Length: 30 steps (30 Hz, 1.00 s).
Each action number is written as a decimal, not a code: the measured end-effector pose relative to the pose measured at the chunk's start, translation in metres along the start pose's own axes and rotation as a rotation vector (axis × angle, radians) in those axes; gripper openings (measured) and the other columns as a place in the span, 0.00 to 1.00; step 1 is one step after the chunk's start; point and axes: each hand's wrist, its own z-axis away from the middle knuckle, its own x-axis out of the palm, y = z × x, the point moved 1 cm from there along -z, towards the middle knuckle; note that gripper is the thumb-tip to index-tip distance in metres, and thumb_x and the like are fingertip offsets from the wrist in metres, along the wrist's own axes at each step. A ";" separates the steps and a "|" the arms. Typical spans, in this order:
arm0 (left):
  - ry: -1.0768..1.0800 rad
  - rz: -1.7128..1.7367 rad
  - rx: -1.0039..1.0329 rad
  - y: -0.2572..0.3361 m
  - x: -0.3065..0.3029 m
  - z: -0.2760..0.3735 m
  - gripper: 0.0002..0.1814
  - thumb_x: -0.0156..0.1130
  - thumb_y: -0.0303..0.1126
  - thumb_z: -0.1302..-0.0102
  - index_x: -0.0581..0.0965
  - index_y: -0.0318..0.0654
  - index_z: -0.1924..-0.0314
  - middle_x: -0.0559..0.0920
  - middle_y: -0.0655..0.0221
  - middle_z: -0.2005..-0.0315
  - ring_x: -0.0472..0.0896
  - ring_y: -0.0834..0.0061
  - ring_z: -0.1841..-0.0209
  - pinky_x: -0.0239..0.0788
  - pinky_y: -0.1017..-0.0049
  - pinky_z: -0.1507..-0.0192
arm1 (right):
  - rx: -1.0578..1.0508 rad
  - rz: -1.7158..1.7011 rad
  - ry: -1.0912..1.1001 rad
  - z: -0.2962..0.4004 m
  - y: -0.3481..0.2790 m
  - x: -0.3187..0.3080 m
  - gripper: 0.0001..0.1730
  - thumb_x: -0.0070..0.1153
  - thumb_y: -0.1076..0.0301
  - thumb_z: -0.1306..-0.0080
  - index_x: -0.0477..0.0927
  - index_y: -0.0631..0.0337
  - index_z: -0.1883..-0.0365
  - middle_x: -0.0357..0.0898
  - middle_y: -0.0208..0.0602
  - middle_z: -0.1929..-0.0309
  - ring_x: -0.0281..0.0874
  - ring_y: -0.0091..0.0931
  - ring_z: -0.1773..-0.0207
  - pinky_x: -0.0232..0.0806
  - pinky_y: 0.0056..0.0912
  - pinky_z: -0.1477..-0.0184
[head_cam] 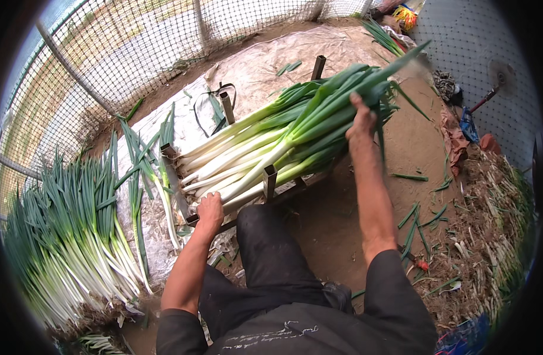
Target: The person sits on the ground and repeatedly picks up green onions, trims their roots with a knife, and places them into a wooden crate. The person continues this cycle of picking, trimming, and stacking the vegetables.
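Observation:
A thick bundle of long green onions (240,153) lies in a metal frame with upright posts (270,179), white root ends at the left and green leaves at the upper right. My left hand (210,211) is closed around the white root end of a near stalk, beside the frame's end bar (176,188). At the leafy end, my right hand (362,117) grips the green leaves (338,95), thumb on top. Its other fingers are mostly hidden behind the leaves. The leaf tips are slightly blurred.
A large heap of green onions (89,235) lies at the left, with loose stalks (165,208) beside it on a dirty white sheet (271,66). Mesh netting (156,49) runs behind. At right are leaf scraps (417,222) and a rooty onion pile (484,239).

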 end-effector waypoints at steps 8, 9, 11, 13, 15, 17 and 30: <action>-0.009 -0.118 0.013 0.014 -0.001 0.002 0.08 0.55 0.31 0.37 0.77 0.40 0.59 0.79 0.61 0.59 0.80 0.58 0.56 0.76 0.58 0.60 | -0.443 0.385 0.156 -0.117 -0.145 0.016 0.45 0.69 0.68 0.55 0.62 0.79 0.42 0.74 0.52 0.50 0.78 0.40 0.55 0.74 0.38 0.52; -0.010 -0.129 0.022 0.021 0.000 0.002 0.08 0.55 0.31 0.37 0.77 0.40 0.59 0.79 0.62 0.59 0.80 0.59 0.55 0.76 0.58 0.60 | -0.773 0.628 0.220 -0.122 -0.157 0.014 0.45 0.68 0.67 0.54 0.62 0.78 0.41 0.75 0.54 0.50 0.78 0.41 0.54 0.74 0.36 0.50; -0.029 -0.124 0.029 0.030 -0.002 0.000 0.08 0.55 0.31 0.37 0.77 0.39 0.58 0.79 0.63 0.57 0.79 0.59 0.54 0.75 0.57 0.59 | -1.190 1.057 0.190 -0.120 -0.142 0.017 0.42 0.64 0.65 0.52 0.63 0.75 0.39 0.73 0.62 0.47 0.75 0.47 0.47 0.68 0.40 0.42; -0.022 -0.139 -0.005 0.010 -0.001 0.002 0.09 0.54 0.30 0.37 0.76 0.39 0.58 0.78 0.62 0.57 0.79 0.58 0.54 0.75 0.57 0.59 | -1.379 1.006 -0.215 -0.061 -0.060 0.032 0.28 0.58 0.66 0.48 0.71 0.69 0.49 0.76 0.56 0.53 0.76 0.45 0.49 0.66 0.41 0.41; -0.024 -0.147 -0.016 0.006 -0.006 0.006 0.09 0.54 0.30 0.37 0.76 0.39 0.57 0.79 0.60 0.58 0.79 0.57 0.54 0.74 0.56 0.58 | -1.334 0.868 -0.750 0.017 0.014 0.036 0.11 0.55 0.66 0.47 0.81 0.60 0.67 0.81 0.43 0.64 0.78 0.39 0.55 0.66 0.37 0.43; -0.027 -0.141 0.020 0.017 -0.008 0.008 0.10 0.54 0.30 0.37 0.76 0.39 0.57 0.80 0.59 0.58 0.80 0.57 0.55 0.74 0.56 0.58 | -1.474 1.201 -0.922 0.047 0.070 0.014 0.12 0.56 0.58 0.42 0.82 0.57 0.70 0.79 0.41 0.69 0.76 0.35 0.56 0.62 0.44 0.41; -0.098 -0.269 -0.011 0.019 -0.001 0.008 0.13 0.58 0.32 0.39 0.73 0.43 0.53 0.81 0.60 0.59 0.83 0.60 0.57 0.69 0.55 0.55 | -1.142 1.312 -0.686 -0.010 0.119 -0.047 0.09 0.56 0.65 0.48 0.77 0.57 0.69 0.72 0.39 0.64 0.70 0.38 0.54 0.59 0.44 0.44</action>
